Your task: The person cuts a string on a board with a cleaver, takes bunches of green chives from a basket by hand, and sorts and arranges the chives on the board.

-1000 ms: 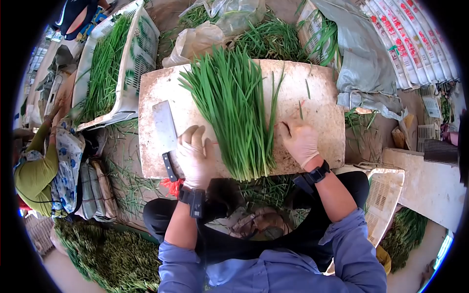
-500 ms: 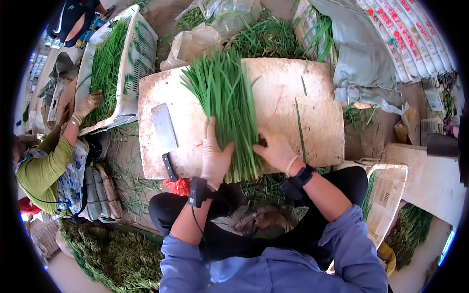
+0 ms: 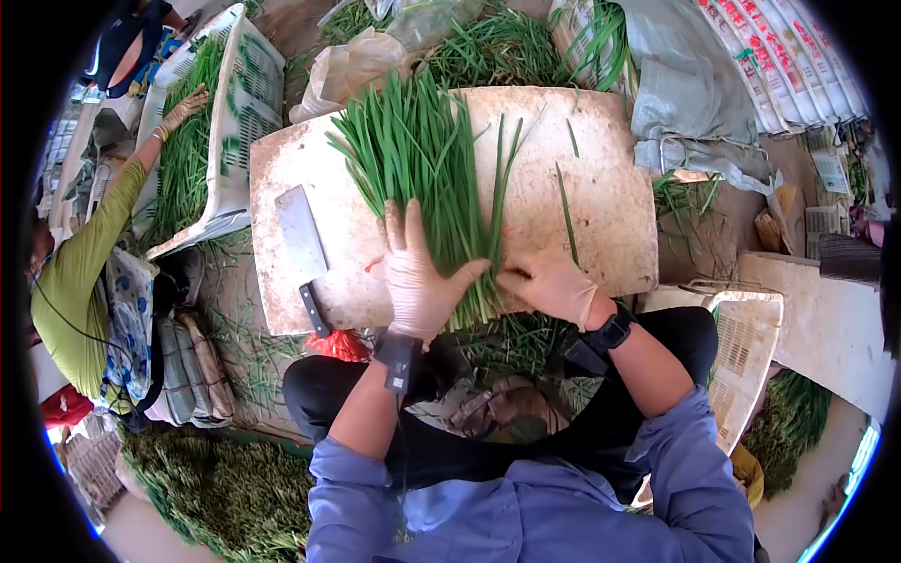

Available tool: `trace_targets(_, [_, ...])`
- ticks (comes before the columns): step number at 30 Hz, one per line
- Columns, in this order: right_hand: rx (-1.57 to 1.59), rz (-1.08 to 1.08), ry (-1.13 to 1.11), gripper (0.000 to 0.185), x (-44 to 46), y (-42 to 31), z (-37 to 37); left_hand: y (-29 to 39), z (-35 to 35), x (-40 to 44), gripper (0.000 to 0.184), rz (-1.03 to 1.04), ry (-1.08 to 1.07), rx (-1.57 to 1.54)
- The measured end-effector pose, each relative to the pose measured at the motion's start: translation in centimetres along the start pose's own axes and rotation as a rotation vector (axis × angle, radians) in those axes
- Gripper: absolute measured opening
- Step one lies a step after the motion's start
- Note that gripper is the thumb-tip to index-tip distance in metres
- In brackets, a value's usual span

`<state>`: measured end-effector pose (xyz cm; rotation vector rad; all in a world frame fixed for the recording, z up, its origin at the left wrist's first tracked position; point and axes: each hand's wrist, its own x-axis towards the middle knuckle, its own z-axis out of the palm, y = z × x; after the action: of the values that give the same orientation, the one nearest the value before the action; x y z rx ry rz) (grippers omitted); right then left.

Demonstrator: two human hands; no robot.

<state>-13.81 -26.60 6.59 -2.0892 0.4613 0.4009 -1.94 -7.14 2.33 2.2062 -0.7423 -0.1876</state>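
A thick bunch of garlic chives point(image 3: 422, 159) lies on the worn white board point(image 3: 610, 216), leaf tips away from me. My gloved left hand point(image 3: 418, 281) rests open on the left side of the bunch, fingers extended and thumb across the stems. At the lower right of the bunch, my gloved right hand point(image 3: 554, 286) is closed in a pinch at the base of a few chive leaves point(image 3: 500, 188) that stand apart from the rest. Its fingertips are partly hidden. To the left lies a cleaver point(image 3: 302, 235), with red strings point(image 3: 340, 345) by its handle.
A co-worker in a green sleeve point(image 3: 105, 230) reaches into a white crate point(image 3: 225, 188) of chives at left. Plastic bags point(image 3: 357, 70) and loose greens point(image 3: 502, 47) lie beyond the board. Another crate point(image 3: 746, 366) stands right of my knee. A pile of greens point(image 3: 216, 488) lies lower left.
A few leaves now stand apart on the bunch's right side, and my right hand has shifted slightly right. The co-worker's hand has moved farther up the crate. The whole view has shifted a little.
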Motion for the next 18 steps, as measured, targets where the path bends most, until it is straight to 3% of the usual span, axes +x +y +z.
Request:
trace_targets(1, [0.049,0.098,-0.182,0.027,-0.7,-0.9,-0.2,0.5,0.1,0.0,0.127,-0.018,-0.037,0.083])
trace_targets(4, [-0.195,-0.121,-0.08,0.034,-1.4,0.5,2.4,0.3,0.8,-0.2,0.125,-0.025,-0.067,0.106])
trace_targets(5, [-0.241,-0.107,-0.077,0.037,-1.4,0.9,3.0,-0.3,1.2,-0.4,0.115,-0.003,-0.027,0.03])
trace_targets(9, [-0.138,-0.064,-0.098,0.035,-1.2,1.3,4.2,-1.5,1.4,-0.6,0.102,-0.018,-0.027,-0.245])
trace_targets(12, [-0.051,-0.019,-0.176,0.033,-1.0,0.7,4.1,-1.7,1.3,-0.7,0.101,-0.028,-0.016,-0.331])
trace_targets(18, [0.218,0.066,-0.31,0.025,-0.7,0.1,2.7,-2.8,1.5,-0.8,0.091,0.011,0.021,-0.334])
